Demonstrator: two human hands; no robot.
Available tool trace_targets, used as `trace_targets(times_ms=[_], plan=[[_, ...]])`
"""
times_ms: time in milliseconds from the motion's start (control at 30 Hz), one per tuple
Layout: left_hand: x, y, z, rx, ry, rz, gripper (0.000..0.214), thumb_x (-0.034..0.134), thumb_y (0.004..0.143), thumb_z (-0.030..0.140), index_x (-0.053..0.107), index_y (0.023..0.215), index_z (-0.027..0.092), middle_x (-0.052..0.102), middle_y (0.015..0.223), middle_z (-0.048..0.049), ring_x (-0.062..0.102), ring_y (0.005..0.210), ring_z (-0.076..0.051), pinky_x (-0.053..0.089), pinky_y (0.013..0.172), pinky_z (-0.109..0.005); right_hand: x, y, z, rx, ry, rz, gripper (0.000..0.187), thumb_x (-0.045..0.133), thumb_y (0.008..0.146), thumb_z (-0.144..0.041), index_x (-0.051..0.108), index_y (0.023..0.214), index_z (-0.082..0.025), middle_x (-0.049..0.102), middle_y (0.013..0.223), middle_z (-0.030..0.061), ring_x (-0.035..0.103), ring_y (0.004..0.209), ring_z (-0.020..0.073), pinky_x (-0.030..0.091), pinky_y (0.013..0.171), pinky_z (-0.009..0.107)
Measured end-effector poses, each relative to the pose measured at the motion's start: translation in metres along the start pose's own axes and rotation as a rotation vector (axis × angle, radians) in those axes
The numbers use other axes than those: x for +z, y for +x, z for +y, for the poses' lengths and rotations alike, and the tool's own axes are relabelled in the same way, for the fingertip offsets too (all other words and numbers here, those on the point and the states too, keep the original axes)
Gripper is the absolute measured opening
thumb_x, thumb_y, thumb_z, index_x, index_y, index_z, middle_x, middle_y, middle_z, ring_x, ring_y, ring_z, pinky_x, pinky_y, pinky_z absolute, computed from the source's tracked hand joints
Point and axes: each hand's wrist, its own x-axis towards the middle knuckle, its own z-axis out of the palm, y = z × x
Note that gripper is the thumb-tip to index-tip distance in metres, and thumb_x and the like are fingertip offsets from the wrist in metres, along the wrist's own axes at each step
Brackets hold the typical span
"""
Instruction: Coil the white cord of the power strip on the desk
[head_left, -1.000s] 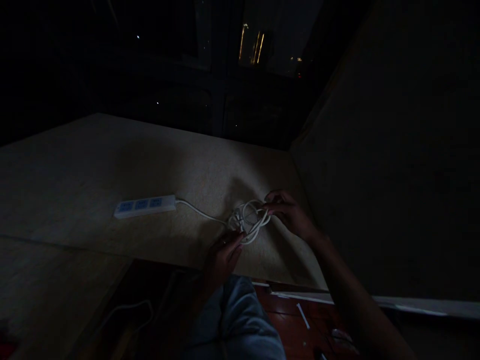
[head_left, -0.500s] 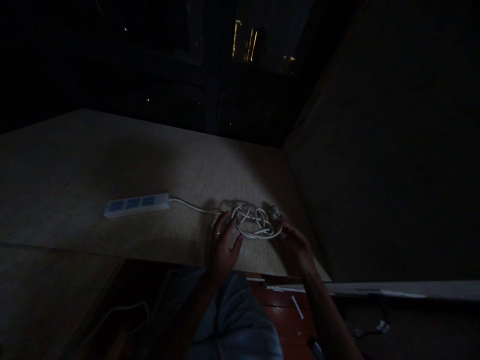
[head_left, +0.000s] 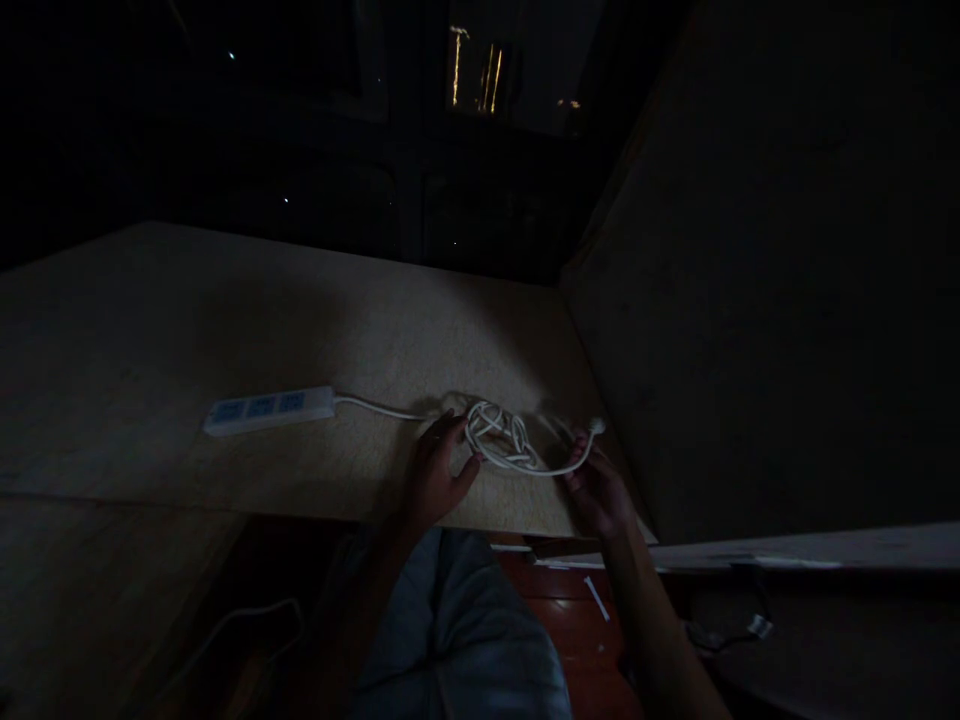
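Observation:
A white power strip (head_left: pixel 270 411) with blue socket faces lies at the left on the pale surface. Its white cord runs right into a loose, tangled coil (head_left: pixel 517 465). At the coil's left edge, my left hand (head_left: pixel 437 478) grips the cord loops between thumb and fingers. My right hand (head_left: pixel 602 492) is closed on the cord near its end. The white plug (head_left: pixel 597 426) sticks up just above the right fingers. Dim light hides the finer finger detail.
The pale surface (head_left: pixel 420 320) meets a dark wall (head_left: pixel 750 300) on the right. Dark window panes with lights stand behind. Below the front edge are my legs (head_left: pixel 457 640), a reddish floor (head_left: pixel 577 650), a white strip (head_left: pixel 597 598) and a dark cable with a tag (head_left: pixel 759 627).
My right hand has drawn the plug end away from the coil to the right, straightening that stretch of cord. My left hand has closed in on the coil's left edge.

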Motion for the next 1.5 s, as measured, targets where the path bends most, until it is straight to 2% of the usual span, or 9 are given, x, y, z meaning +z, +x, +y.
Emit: trace_targets(times_ms=[200, 333, 500, 733, 833, 967, 1133, 1267, 1500], plan=[[0.002, 0.004, 0.005, 0.052, 0.03, -0.034, 0.037, 0.06, 0.091, 0.032, 0.062, 0.127, 0.024, 0.061, 0.134, -0.011, 0.052, 0.131, -0.026, 0.045, 0.109, -0.044, 0.023, -0.005, -0.008, 0.012, -0.118, 0.004, 0.028, 0.074, 0.069, -0.008, 0.072, 0.092, -0.022, 0.077, 0.091, -0.0004, 0.072, 0.079, 0.0136, 0.062, 0.072, 0.025], [0.005, 0.01, 0.004, 0.041, 0.03, 0.065, 0.034, 0.066, 0.089, 0.033, 0.066, 0.121, 0.023, 0.069, 0.123, -0.0103, 0.062, 0.118, -0.025, 0.05, 0.101, -0.041, 0.048, -0.008, -0.008, -0.04, -0.249, 0.019, 0.026, 0.077, 0.072, -0.023, 0.073, 0.098, -0.022, 0.077, 0.103, 0.0057, 0.072, 0.09, 0.0209, 0.06, 0.085, 0.038], [0.006, 0.023, 0.011, -0.053, 0.075, 0.183, 0.023, 0.07, 0.086, 0.031, 0.071, 0.106, 0.021, 0.074, 0.103, -0.0088, 0.068, 0.099, -0.025, 0.053, 0.091, -0.04, 0.074, -0.013, 0.004, -0.077, -0.537, -0.067, 0.032, 0.079, 0.07, -0.037, 0.076, 0.096, -0.019, 0.076, 0.107, 0.008, 0.069, 0.104, 0.0261, 0.051, 0.097, 0.042], [0.004, 0.034, 0.016, 0.029, 0.118, 0.316, 0.012, 0.074, 0.083, 0.031, 0.076, 0.089, 0.021, 0.068, 0.113, -0.0093, 0.069, 0.093, -0.02, 0.056, 0.082, -0.033, 0.09, -0.026, 0.019, -0.607, -1.361, -0.046, 0.028, 0.067, 0.084, -0.044, 0.077, 0.099, -0.022, 0.075, 0.104, 0.0101, 0.066, 0.099, 0.0275, 0.051, 0.086, 0.042], [0.005, 0.032, 0.013, 0.085, 0.141, 0.35, 0.01, 0.074, 0.083, 0.031, 0.076, 0.089, 0.023, 0.072, 0.102, -0.0067, 0.069, 0.094, -0.02, 0.056, 0.084, -0.034, 0.095, -0.031, 0.029, -0.806, -1.526, -0.053, 0.028, 0.061, 0.091, -0.042, 0.075, 0.101, -0.02, 0.072, 0.098, 0.0106, 0.065, 0.087, 0.0234, 0.052, 0.077, 0.036], [0.006, 0.028, 0.008, 0.195, 0.137, 0.391, 0.009, 0.073, 0.084, 0.029, 0.076, 0.09, 0.022, 0.075, 0.093, -0.0047, 0.071, 0.086, -0.017, 0.058, 0.08, -0.03, 0.098, -0.027, 0.041, -0.888, -1.552, -0.085, 0.029, 0.054, 0.097, -0.038, 0.075, 0.099, -0.019, 0.07, 0.089, 0.0083, 0.062, 0.068, 0.017, 0.049, 0.062, 0.028], [0.002, 0.025, 0.0, 0.309, 0.146, 0.391, 0.011, 0.072, 0.086, 0.025, 0.075, 0.095, 0.022, 0.077, 0.095, -0.004, 0.073, 0.085, -0.015, 0.058, 0.079, -0.027, 0.098, -0.018, 0.04, -1.007, -1.548, -0.184, 0.027, 0.054, 0.098, -0.035, 0.076, 0.096, -0.019, 0.072, 0.085, 0.0078, 0.065, 0.072, 0.0176, 0.05, 0.065, 0.028], [-0.007, 0.022, -0.009, 0.325, 0.206, 0.346, 0.013, 0.071, 0.087, 0.026, 0.075, 0.099, 0.023, 0.077, 0.098, -0.003, 0.074, 0.086, -0.015, 0.057, 0.081, -0.025, 0.097, -0.017, 0.037, -0.989, -1.458, -0.144, 0.03, 0.056, 0.096, -0.041, 0.077, 0.092, -0.02, 0.073, 0.081, 0.0065, 0.065, 0.069, 0.017, 0.049, 0.063, 0.027], [-0.033, 0.004, -0.03, 0.02, 0.149, 0.474, 0.015, 0.062, 0.092, 0.032, 0.069, 0.089, 0.019, 0.071, 0.091, -0.0065, 0.069, 0.082, -0.016, 0.055, 0.074, -0.027, 0.076, -0.006, 0.038, -0.756, -1.177, 0.155, 0.037, 0.064, 0.087, -0.051, 0.076, 0.087, -0.017, 0.074, 0.079, 0.0065, 0.065, 0.068, 0.0186, 0.049, 0.065, 0.029]])
